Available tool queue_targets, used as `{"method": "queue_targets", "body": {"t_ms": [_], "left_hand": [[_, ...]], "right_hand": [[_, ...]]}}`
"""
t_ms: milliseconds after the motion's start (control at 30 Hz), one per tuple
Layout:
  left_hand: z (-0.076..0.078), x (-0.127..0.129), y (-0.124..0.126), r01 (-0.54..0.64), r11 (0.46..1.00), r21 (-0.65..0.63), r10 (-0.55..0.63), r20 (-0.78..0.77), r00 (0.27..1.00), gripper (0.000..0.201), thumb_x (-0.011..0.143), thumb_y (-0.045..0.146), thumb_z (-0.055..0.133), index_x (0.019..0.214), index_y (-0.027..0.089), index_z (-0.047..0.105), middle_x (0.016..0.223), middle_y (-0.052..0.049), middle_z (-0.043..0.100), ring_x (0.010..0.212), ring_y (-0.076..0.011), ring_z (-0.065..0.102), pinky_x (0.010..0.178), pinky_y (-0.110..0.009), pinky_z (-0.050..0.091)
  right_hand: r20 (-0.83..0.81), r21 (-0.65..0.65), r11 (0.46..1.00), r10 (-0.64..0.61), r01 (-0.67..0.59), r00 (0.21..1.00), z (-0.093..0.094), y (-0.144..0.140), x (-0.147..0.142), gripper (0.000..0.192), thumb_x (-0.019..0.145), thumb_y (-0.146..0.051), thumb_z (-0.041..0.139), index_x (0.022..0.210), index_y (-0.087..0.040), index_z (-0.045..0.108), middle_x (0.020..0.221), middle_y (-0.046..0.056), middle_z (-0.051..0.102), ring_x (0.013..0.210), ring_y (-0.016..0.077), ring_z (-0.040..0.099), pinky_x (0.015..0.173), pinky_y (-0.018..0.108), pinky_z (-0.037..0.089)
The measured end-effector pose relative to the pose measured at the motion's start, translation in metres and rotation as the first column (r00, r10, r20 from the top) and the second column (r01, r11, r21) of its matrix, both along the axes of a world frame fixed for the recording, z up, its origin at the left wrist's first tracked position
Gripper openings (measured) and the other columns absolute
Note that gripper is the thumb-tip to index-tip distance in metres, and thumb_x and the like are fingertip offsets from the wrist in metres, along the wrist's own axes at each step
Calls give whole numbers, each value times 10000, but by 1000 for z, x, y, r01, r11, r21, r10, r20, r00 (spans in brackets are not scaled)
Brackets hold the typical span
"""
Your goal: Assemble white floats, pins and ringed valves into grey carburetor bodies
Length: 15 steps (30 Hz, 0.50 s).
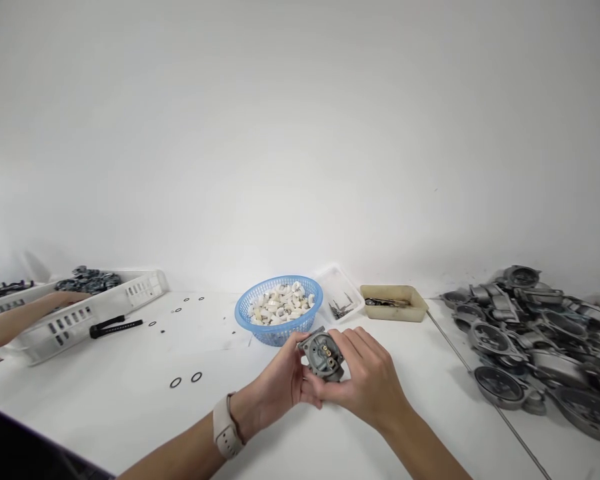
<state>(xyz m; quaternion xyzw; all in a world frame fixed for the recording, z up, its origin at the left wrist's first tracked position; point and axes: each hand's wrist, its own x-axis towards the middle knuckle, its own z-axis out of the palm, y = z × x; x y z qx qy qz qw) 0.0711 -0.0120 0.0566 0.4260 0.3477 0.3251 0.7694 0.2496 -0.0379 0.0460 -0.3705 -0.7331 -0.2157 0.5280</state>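
Observation:
A grey metal carburetor body (322, 355) with brass fittings in its open face is held between both hands, above the white table. My left hand (285, 373), with a pale watch strap on the wrist, grips its left side. From the right, my right hand (363, 373) closes round the other side, thumb along the lower edge. Just behind the hands stands a blue basket (245, 320) full of white plastic pieces (283, 303). Two black rubber rings (196, 377) lie on the table to the left of my wrist.
A heap of metal carburetor parts (500, 340) covers the right side, beside a thin metal rod (475, 377). Behind are a clear tray (337, 290) and a tan tray (417, 310) with tools. At left, another person's arm (30, 317) reaches into a white crate (143, 288) near a black strap (115, 327).

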Motion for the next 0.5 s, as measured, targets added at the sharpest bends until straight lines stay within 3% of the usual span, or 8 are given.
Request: {"method": "queue_targets", "body": {"t_ms": [100, 167, 267, 333, 400, 500], "left_hand": [[3, 4, -3, 112, 994, 10, -111, -50, 993, 636, 981, 700, 459, 1178, 122, 636, 944, -182, 748, 799, -312, 783, 591, -312, 583], [6, 7, -5, 136, 989, 61, -129, -107, 986, 726, 979, 769, 369, 1274, 143, 588, 939, -170, 746, 873, -337, 791, 608, -310, 582], [15, 6, -4, 158, 942, 295, -38, -376, 926, 770, 999, 774, 239, 1359, 158, 528, 911, -140, 737, 844, -325, 795, 660, -357, 600], [27, -3, 0, 195, 857, 477, 102, -529, 843, 719, 1023, 732, 230, 1427, 188, 469, 1005, -137, 742, 808, -288, 789, 746, -393, 605], [42, -20, 11, 211, 761, 613, 252, -579, 775, 622, 1026, 683, 355, 1461, 247, 438, 1157, -122, 721, 810, -249, 768, 828, -400, 584], [63, -54, 41, 263, 602, 754, 484, -607, 631, 519, 961, 596, 591, 1371, 284, 531, 1352, -108, 622, 943, -270, 709, 896, -416, 539]], "right_hand": [[-44, -37, 999, -9, 7, 999, 0, 1, 1, 217, 782, -330, 685, 943, -189, 647, 690, 33, 582, 672, 238, 523, 613, 349, 422], [-32, -28, 999, -18, 17, 999, -1, 3, 4, 231, 767, -320, 686, 948, -180, 649, 701, 36, 590, 692, 243, 522, 641, 357, 422], [-12, -49, 998, -34, 34, 999, -4, 8, 10, 251, 767, -336, 697, 956, -175, 658, 720, 42, 611, 726, 253, 537, 686, 368, 423], [-10, -123, 992, -41, 39, 999, -5, 11, 14, 247, 767, -353, 705, 945, -186, 661, 734, 43, 625, 750, 257, 547, 706, 368, 418], [-9, -227, 973, -51, 47, 999, -6, 14, 17, 228, 754, -351, 714, 913, -197, 661, 750, 43, 634, 780, 261, 553, 733, 371, 415], [17, -400, 914, -68, 69, 998, -7, 17, 20, 186, 736, -337, 717, 850, -206, 650, 758, 39, 631, 821, 268, 546, 789, 388, 415]]}}
